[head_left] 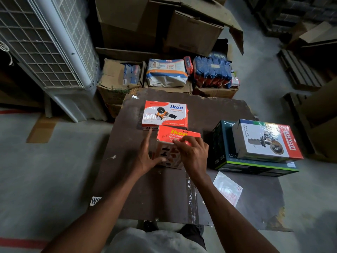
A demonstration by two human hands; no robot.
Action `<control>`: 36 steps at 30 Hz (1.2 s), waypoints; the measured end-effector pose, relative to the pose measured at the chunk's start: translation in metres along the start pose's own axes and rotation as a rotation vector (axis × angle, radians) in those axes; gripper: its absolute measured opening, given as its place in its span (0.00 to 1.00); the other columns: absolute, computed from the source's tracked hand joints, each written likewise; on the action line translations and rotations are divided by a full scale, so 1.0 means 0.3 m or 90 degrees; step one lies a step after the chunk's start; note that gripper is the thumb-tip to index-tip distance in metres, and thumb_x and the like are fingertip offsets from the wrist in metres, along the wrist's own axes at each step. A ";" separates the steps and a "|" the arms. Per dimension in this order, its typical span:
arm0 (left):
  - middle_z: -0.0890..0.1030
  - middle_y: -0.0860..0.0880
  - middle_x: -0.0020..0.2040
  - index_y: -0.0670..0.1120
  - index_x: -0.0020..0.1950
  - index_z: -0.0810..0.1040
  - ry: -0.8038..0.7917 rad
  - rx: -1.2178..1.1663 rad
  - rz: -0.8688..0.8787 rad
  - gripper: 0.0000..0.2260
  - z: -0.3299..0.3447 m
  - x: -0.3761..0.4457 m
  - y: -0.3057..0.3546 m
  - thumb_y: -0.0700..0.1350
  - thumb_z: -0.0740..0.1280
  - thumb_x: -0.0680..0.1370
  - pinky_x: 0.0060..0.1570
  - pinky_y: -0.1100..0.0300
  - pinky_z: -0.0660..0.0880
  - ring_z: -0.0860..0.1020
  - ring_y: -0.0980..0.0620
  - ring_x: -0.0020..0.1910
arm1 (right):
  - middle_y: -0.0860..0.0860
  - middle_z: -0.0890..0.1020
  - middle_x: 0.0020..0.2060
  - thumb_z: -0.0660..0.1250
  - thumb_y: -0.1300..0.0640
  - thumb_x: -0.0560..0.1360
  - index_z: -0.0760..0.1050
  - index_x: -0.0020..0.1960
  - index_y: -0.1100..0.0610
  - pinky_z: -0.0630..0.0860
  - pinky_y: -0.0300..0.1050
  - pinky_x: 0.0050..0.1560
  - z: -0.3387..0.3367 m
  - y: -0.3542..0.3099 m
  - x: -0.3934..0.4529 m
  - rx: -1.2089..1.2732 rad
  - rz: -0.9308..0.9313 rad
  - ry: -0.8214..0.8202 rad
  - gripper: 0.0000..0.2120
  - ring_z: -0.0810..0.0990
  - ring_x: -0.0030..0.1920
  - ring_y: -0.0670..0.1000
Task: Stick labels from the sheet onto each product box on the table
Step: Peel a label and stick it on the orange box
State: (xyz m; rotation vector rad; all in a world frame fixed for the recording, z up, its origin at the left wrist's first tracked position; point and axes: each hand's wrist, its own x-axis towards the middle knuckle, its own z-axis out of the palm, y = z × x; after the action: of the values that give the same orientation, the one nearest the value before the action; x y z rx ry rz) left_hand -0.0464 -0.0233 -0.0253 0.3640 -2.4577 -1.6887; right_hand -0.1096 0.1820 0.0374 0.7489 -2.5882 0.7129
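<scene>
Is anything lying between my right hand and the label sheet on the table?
Nothing visible: bare table lies between the right hand, on the near Ikon box, and the label sheet.

1. There is one view only, from a camera worn on my head, so no second view shares any of the scene.
2. It looks forward and steeply down over my chest and both forearms onto the dark surface point(228, 110) in front of me.
3. The lens is wide: straight edges bow near the borders, and the floor shows on both sides.
4. My left hand point(148, 158) and right hand point(194, 155) sit near the middle of the view, close to the camera.
5. The stacked cartons point(193, 31) beyond the surface fill the top, farther off.
</scene>
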 end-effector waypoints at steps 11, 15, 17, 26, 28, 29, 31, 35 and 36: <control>0.72 0.53 0.72 0.66 0.79 0.59 -0.018 0.025 -0.030 0.43 0.033 0.050 0.021 0.60 0.78 0.69 0.66 0.47 0.74 0.74 0.51 0.69 | 0.43 0.84 0.52 0.78 0.57 0.74 0.86 0.57 0.44 0.74 0.51 0.47 -0.003 0.037 0.003 0.159 0.117 0.079 0.13 0.78 0.50 0.49; 0.69 0.52 0.74 0.61 0.82 0.55 0.050 0.315 0.130 0.42 -0.010 0.053 0.058 0.67 0.69 0.72 0.69 0.44 0.66 0.70 0.48 0.72 | 0.48 0.86 0.52 0.74 0.59 0.77 0.83 0.65 0.48 0.83 0.46 0.50 0.011 0.056 -0.028 0.304 0.292 0.026 0.17 0.85 0.50 0.47; 0.68 0.51 0.75 0.60 0.82 0.56 0.049 0.395 0.138 0.43 -0.011 0.052 0.076 0.62 0.72 0.71 0.72 0.40 0.61 0.67 0.47 0.74 | 0.48 0.86 0.53 0.72 0.54 0.79 0.80 0.68 0.47 0.85 0.48 0.51 0.022 0.041 -0.050 0.357 0.364 -0.009 0.18 0.85 0.50 0.43; 0.65 0.52 0.79 0.61 0.82 0.54 -0.116 0.621 0.153 0.44 0.070 0.026 0.059 0.52 0.75 0.71 0.75 0.36 0.53 0.63 0.45 0.78 | 0.45 0.66 0.77 0.63 0.36 0.79 0.61 0.80 0.42 0.69 0.51 0.72 0.060 0.023 -0.065 0.380 0.441 -0.132 0.32 0.70 0.72 0.45; 0.64 0.52 0.80 0.61 0.82 0.54 -0.139 0.631 0.147 0.44 0.099 0.011 0.055 0.48 0.75 0.71 0.76 0.36 0.51 0.61 0.45 0.79 | 0.47 0.61 0.80 0.63 0.37 0.81 0.63 0.80 0.42 0.68 0.52 0.72 0.063 0.011 -0.029 0.341 0.442 -0.202 0.29 0.68 0.74 0.48; 0.63 0.52 0.80 0.60 0.82 0.55 -0.145 0.626 0.143 0.44 0.109 0.008 0.050 0.47 0.75 0.71 0.76 0.36 0.50 0.60 0.45 0.79 | 0.50 0.60 0.81 0.63 0.38 0.81 0.66 0.79 0.44 0.68 0.52 0.73 0.070 0.010 -0.020 0.312 0.444 -0.244 0.28 0.68 0.75 0.52; 0.62 0.52 0.81 0.60 0.81 0.56 -0.163 0.600 0.141 0.41 0.115 0.015 0.046 0.48 0.74 0.74 0.77 0.36 0.47 0.57 0.46 0.81 | 0.54 0.58 0.81 0.65 0.43 0.82 0.70 0.76 0.49 0.68 0.49 0.71 0.089 0.023 -0.021 0.252 0.435 -0.303 0.24 0.71 0.74 0.58; 0.58 0.52 0.82 0.61 0.81 0.58 -0.138 0.471 0.116 0.33 0.058 0.039 0.061 0.65 0.64 0.78 0.77 0.41 0.43 0.53 0.49 0.82 | 0.58 0.61 0.79 0.69 0.46 0.80 0.76 0.70 0.52 0.70 0.45 0.67 0.105 0.046 -0.036 0.227 0.458 -0.310 0.20 0.75 0.70 0.59; 0.58 0.51 0.82 0.61 0.80 0.60 -0.083 0.464 0.091 0.32 0.034 0.046 0.066 0.68 0.61 0.79 0.77 0.39 0.43 0.53 0.48 0.82 | 0.58 0.64 0.77 0.70 0.46 0.80 0.76 0.68 0.52 0.71 0.45 0.67 0.107 0.050 -0.037 0.227 0.459 -0.310 0.20 0.75 0.69 0.59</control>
State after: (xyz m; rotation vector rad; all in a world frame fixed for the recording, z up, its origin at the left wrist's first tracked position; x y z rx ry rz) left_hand -0.0646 -0.0112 -0.0108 0.1397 -3.0355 -0.7309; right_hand -0.1155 0.1796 0.0009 0.0278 -3.2479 1.3666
